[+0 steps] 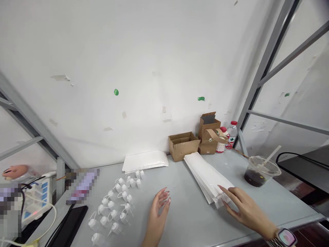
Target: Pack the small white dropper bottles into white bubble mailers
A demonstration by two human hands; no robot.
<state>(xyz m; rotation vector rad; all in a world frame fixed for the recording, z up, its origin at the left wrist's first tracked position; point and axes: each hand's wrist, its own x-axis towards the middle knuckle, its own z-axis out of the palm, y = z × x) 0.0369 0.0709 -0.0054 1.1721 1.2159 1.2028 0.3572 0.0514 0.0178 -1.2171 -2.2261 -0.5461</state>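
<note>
My left hand [158,216] is held over the grey table, fingers slightly curved and apart, with nothing in it. To its left stand several small white squeeze bottles [114,216] with tethered caps, grouped loosely. My right hand [243,210], a watch [286,237] on its wrist, reaches over the near end of a stack of long white flat sleeves [205,173]. Its index finger and thumb are spread at the corner of the stack, touching or almost touching it; I cannot tell which. Another white stack [145,160] lies by the wall.
At the back stand an open cardboard box [183,147], a brown paper bag [207,137] and a red-capped bottle [232,133]. A plastic cup [259,175] of dark liquid is at right. A black device [70,226] and a power strip [38,202] with cables lie left.
</note>
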